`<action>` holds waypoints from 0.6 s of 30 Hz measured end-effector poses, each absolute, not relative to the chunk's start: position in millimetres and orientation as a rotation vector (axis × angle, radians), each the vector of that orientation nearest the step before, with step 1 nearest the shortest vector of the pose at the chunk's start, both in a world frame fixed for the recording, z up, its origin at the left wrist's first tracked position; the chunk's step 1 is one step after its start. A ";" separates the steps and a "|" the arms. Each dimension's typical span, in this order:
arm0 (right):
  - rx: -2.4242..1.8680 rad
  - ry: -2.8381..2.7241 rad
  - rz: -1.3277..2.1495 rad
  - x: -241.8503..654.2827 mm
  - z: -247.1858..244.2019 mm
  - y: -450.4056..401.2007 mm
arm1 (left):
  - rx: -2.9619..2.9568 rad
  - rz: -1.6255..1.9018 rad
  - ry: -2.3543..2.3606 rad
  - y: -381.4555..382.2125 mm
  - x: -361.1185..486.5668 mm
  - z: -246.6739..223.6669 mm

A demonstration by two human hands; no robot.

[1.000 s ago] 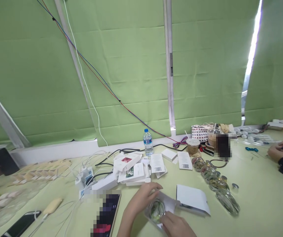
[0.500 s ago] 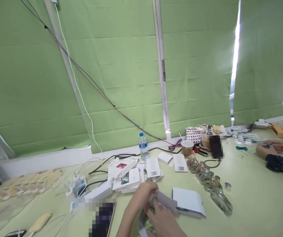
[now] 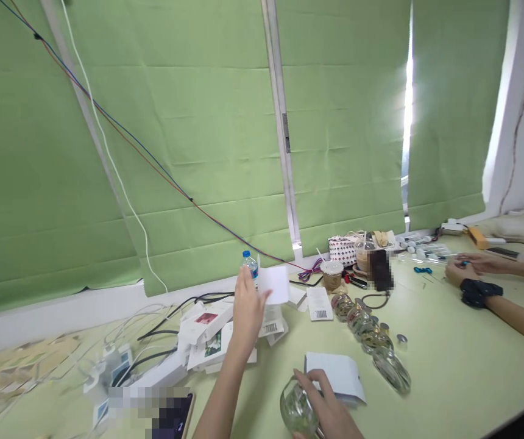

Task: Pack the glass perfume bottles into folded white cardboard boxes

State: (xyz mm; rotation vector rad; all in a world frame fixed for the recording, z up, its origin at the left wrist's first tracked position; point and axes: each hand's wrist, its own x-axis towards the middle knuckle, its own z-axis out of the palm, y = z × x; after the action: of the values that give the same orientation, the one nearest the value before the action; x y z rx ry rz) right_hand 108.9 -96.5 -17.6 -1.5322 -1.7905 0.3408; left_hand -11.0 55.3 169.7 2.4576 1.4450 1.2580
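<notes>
My left hand [image 3: 249,311] is raised over the pile of flat cartons. A small white carton [image 3: 275,284] is held by it, between thumb and fingers, in front of the water bottle. Near the bottom edge, my right hand [image 3: 330,407] grips a round clear glass bottle [image 3: 295,407] with something greenish inside; part of it is covered by the fingers. Just beyond that hand lies a larger white box [image 3: 335,375]. Several round glass bottles [image 3: 362,326] run in a row to the right, small silver caps [image 3: 401,339] beside them.
Opened white cartons [image 3: 209,332] are heaped left of centre, by cables and a power strip [image 3: 156,372]. A phone [image 3: 180,414] lies at the near left. Drink cups [image 3: 332,274] stand at the back. At the right, a co-worker's hands [image 3: 465,268] handle something small.
My left hand has moved up and away from my right, carrying the white carton. The glass bottle, earlier inside white packaging between both hands, is now out in my right hand. The view has turned right.
</notes>
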 end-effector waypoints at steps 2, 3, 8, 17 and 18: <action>-1.550 -1.748 0.408 118.6 -17.7 -94.0 | 2.548 1.331 1.307 41.1 6.4 160.3; -1.565 -1.738 0.434 124.0 -18.1 -93.1 | 2.586 1.219 1.171 31.8 11.1 153.8; -1.613 -1.817 0.543 151.8 -12.5 -99.6 | 2.571 -0.076 0.381 -6.0 11.0 125.5; -1.443 -1.825 0.585 164.0 10.9 -118.4 | 2.576 -0.136 0.481 -13.0 5.8 108.6; -1.437 -1.793 0.569 163.9 11.0 -119.7 | 2.594 -0.103 0.527 -14.3 2.3 107.3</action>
State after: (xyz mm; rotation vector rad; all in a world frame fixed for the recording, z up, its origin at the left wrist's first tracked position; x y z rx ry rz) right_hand 163.9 -119.7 11.0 -1.4373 -1.7930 0.5686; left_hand 2.3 -14.3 107.3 2.5941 0.5274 -0.1026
